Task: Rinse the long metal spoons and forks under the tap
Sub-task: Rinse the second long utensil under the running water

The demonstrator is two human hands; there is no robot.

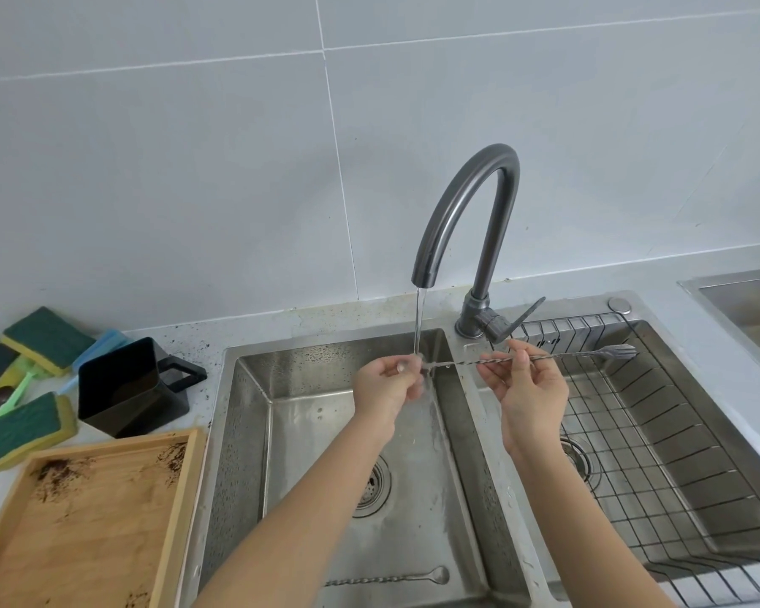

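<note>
Crosswise under the tap's (466, 204) stream lies a long twisted metal fork (545, 358), tines pointing right. The left hand (387, 388) pinches its wet handle end; the right hand (532, 388) pinches mid-shaft. A spoon (391, 578) waits below, nearer the left arm.

A black square cup (126, 386) and green-and-yellow sponges (23, 425) are seen on the counter well left of the fingers. Nearer the camera, a wooden tray (84, 528) speckled with dark grounds is set. A wire rack (659, 436) is laid just right of them.
</note>
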